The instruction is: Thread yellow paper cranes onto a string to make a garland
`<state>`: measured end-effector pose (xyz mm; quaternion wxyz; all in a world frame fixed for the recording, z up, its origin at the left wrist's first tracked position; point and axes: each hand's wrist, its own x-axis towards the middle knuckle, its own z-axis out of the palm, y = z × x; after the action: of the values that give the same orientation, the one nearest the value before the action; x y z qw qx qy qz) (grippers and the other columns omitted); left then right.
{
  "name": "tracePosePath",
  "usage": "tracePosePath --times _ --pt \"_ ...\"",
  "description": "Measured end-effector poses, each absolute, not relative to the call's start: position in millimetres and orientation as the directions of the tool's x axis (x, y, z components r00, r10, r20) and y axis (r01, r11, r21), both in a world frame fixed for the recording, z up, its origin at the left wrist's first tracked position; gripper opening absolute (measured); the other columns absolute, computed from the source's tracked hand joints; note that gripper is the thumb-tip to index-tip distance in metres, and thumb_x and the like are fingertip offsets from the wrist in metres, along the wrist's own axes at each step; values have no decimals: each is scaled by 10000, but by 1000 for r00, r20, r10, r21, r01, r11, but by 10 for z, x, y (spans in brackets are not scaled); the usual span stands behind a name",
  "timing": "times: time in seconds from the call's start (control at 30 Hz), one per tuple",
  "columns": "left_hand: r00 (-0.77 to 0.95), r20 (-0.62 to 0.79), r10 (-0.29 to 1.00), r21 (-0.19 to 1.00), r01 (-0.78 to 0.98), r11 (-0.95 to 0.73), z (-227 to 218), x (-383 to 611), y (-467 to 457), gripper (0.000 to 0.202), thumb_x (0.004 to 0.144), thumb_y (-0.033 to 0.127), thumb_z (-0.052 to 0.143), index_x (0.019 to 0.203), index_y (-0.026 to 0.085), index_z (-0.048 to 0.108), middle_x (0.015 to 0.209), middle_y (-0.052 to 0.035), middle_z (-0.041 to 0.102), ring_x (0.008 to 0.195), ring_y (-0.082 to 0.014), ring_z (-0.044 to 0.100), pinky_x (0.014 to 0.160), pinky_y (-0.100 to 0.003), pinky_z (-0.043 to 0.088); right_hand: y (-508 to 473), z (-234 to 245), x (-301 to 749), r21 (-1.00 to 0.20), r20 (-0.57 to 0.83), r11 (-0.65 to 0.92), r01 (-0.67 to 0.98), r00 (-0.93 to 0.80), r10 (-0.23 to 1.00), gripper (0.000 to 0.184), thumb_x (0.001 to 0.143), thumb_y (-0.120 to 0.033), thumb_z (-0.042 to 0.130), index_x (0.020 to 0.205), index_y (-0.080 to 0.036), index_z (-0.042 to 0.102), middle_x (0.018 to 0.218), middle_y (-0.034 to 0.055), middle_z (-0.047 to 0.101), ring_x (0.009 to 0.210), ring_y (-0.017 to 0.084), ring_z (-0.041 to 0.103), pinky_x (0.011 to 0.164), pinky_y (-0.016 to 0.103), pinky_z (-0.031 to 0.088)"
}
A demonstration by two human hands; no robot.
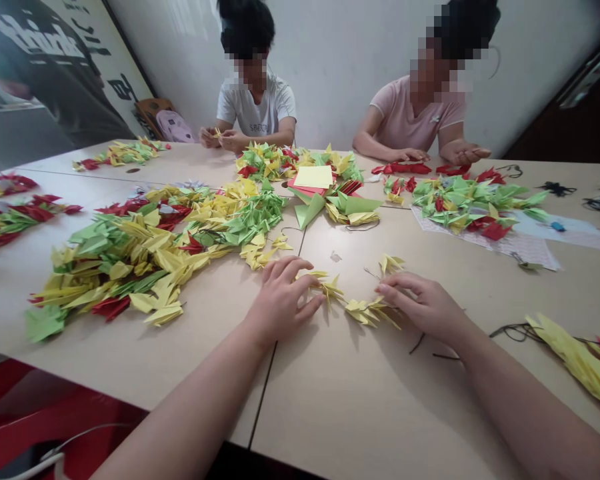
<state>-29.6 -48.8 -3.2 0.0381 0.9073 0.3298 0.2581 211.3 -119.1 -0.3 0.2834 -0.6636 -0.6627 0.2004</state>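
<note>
A curved string of yellow folded paper cranes (363, 312) lies on the table between my two hands. My left hand (289, 297) rests at its left end, fingers bent, thumb and forefinger closed around the edge of a yellow paper crane (331, 289). On the other side, my right hand (423, 303) is closed in a pinch at its fingertips. A thin needle-like wire (372, 274) sticks out from that pinch. Just beyond these fingertips sits another yellow crane (391, 263). Dark cord (417, 344) shows below my right wrist.
A large heap of yellow, green and red cranes (150, 260) covers the left. Square paper sheets (314, 177) are stacked at centre back. Another pile (465, 200) lies at right, and yellow cranes (575, 353) at the right edge. Two people sit opposite; another stands at left.
</note>
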Motion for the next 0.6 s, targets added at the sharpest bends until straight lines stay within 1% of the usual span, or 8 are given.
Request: tracePosePath --times 0.1,0.23,0.3,0.4,0.47,0.6 --pt "649 443 618 238 580 -779 -33 -304 -484 178 805 362 499 872 232 602 1094 -36 542 1111 -212 394 938 -372 258 -1223 7 2253 -608 145 38 793 64 987 245 779 -399 475 820 -216 634 914 54 650 884 217 585 785 339 441" --pt "649 437 623 242 582 -777 -28 -314 -484 173 803 358 501 866 232 601 1092 -34 541 1099 -211 399 928 -371 264 -1244 30 2356 -568 117 85 819 -23 993 222 758 -358 506 888 -233 635 991 57 632 942 224 570 800 345 447" --pt "652 429 625 248 580 -776 -25 -319 -482 173 803 358 501 867 231 600 1088 -31 541 1091 -208 404 923 -366 268 -1236 38 2348 -564 95 133 815 -96 991 222 766 -359 498 875 -222 634 945 62 635 902 212 576 777 332 455" --pt "657 420 627 254 578 -776 -27 -325 -474 173 803 358 500 866 233 601 1086 -29 539 1080 -206 410 917 -363 273 -1225 50 2316 -572 23 159 804 -178 984 228 782 -375 475 778 -206 627 793 52 627 750 182 580 668 300 464" --pt "656 417 629 256 579 -774 -31 -328 -468 172 803 357 499 859 233 604 1089 -29 537 1077 -207 411 917 -364 273 -1228 62 2311 -589 -24 127 798 -174 984 248 787 -395 466 734 -202 613 740 41 615 700 170 569 632 286 456" --pt "654 406 638 258 588 -767 -32 -330 -461 168 803 350 498 848 230 606 1087 -28 539 1069 -205 414 914 -366 277 -1244 76 2311 -608 -61 30 793 -84 995 304 781 -470 461 713 -207 595 736 32 621 716 171 566 603 267 440"
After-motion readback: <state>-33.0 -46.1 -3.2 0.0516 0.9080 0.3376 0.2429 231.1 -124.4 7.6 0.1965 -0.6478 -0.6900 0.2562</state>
